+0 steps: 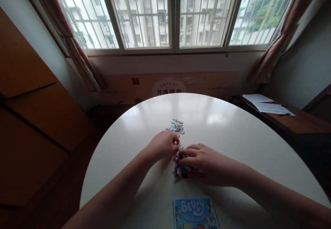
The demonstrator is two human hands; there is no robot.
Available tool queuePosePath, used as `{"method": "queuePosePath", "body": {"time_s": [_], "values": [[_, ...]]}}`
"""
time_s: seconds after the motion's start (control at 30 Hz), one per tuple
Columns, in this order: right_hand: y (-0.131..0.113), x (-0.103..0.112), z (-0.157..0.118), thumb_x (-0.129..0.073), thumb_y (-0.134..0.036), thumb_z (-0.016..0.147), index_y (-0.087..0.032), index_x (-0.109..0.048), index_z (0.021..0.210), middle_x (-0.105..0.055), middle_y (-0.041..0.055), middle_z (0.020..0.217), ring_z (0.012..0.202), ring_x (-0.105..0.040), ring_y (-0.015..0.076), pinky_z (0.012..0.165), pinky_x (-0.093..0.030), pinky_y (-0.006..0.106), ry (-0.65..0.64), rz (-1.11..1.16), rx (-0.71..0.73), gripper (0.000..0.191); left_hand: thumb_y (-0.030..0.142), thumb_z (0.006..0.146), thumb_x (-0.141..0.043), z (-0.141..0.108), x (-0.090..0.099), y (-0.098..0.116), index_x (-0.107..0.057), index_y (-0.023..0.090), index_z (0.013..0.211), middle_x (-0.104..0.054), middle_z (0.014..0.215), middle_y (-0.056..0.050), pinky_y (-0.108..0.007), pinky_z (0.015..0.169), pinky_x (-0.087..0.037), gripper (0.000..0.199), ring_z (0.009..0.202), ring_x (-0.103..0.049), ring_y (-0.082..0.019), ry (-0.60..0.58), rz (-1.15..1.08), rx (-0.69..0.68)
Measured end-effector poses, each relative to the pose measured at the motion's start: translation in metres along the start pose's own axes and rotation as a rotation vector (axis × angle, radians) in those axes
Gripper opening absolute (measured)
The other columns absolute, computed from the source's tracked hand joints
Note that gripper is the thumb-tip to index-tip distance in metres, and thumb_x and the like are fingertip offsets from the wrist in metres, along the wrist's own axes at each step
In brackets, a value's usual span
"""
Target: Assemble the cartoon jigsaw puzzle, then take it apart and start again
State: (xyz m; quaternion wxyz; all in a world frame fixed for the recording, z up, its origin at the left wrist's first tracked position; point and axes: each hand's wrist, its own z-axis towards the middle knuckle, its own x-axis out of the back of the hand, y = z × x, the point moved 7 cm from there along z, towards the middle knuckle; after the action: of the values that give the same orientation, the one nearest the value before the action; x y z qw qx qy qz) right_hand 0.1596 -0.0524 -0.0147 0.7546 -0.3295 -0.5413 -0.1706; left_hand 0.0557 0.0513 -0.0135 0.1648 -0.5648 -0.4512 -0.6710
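Observation:
Small jigsaw pieces lie in a loose pile near the middle of the white round table. A second, darker heap of pieces is closer to me, partly covered by my fingers. My left hand is at the left edge between the two piles, its fingers curled inward; whether a piece is between them is too small to tell. My right hand rests over the darker heap from the right, fingers spread across the pieces. A blue box or card with "Bluey" lettering lies at the table's near edge.
Papers and dark pens lie on a brown wooden table at the right. Barred windows and curtains are beyond the table. A long printed box stands below the windows, and wooden cabinet doors are at the left.

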Motion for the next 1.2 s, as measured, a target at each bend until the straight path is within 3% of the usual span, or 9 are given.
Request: {"method": "queuePosePath", "body": {"time_s": [0.2,0.3,0.67,0.93,1.03,1.2], "values": [[-0.002,-0.001,0.001,-0.067,-0.027,0.089,-0.028,-0.069,0.116,-0.065,0.004,0.126,0.117,-0.058,0.0227,0.103,-0.044,0.042,0.018,-0.015,-0.001,0.027,0.02,0.07,-0.069,0.002,-0.002,-0.002,-0.079,0.023,0.084,-0.075,0.086,-0.002,-0.026,0.068,-0.047,0.018,0.081,-0.066,-0.02,-0.019,-0.021,0.031],[-0.003,0.002,0.001,-0.067,-0.028,0.089,-0.027,-0.067,0.121,-0.064,0.0048,0.129,0.117,-0.059,0.0215,0.103,-0.045,0.041,0.017,0.001,0.021,0.032,0.019,0.069,-0.068,0.003,-0.003,-0.002,-0.079,0.022,0.084,-0.075,0.085,-0.001,-0.025,0.067,-0.047,0.018,0.079,-0.066,-0.018,-0.023,-0.033,0.027],[-0.015,0.005,-0.004,-0.059,-0.038,0.095,-0.036,-0.064,0.128,-0.059,-0.0008,0.137,0.127,-0.053,0.0222,0.109,-0.039,0.043,-0.077,-0.014,0.085,0.034,0.019,0.068,-0.069,0.003,-0.004,-0.006,-0.076,0.021,0.084,-0.074,0.083,-0.001,-0.025,0.063,-0.045,0.018,0.077,-0.066,-0.019,-0.012,-0.089,0.051],[-0.013,0.004,-0.004,-0.058,-0.038,0.095,-0.036,-0.063,0.131,-0.054,0.0011,0.145,0.131,-0.051,0.0252,0.109,-0.038,0.043,-0.094,-0.031,0.075,0.037,0.021,0.07,-0.073,0.011,-0.005,-0.02,-0.071,0.017,0.076,-0.074,0.076,-0.002,-0.028,0.068,-0.05,0.008,0.073,-0.066,-0.018,-0.042,-0.449,0.062],[-0.012,0.004,-0.004,-0.058,-0.039,0.094,-0.038,-0.061,0.133,-0.052,-0.0003,0.147,0.133,-0.05,0.0259,0.11,-0.037,0.044,-0.115,-0.026,0.058,0.039,0.021,0.071,-0.072,0.014,0.003,-0.032,-0.071,0.017,0.078,-0.075,0.078,-0.003,-0.028,0.071,-0.052,0.008,0.075,-0.068,-0.018,0.038,-0.534,0.106],[-0.009,0.001,-0.006,-0.059,-0.041,0.093,-0.037,-0.061,0.134,-0.048,0.0008,0.151,0.136,-0.047,0.0277,0.111,-0.036,0.047,-0.136,-0.012,0.034,0.041,0.022,0.074,-0.071,0.017,0.025,-0.061,-0.073,0.018,0.078,-0.076,0.081,-0.004,-0.03,0.075,-0.052,0.006,0.078,-0.07,-0.02,0.304,-0.427,0.183]]}}
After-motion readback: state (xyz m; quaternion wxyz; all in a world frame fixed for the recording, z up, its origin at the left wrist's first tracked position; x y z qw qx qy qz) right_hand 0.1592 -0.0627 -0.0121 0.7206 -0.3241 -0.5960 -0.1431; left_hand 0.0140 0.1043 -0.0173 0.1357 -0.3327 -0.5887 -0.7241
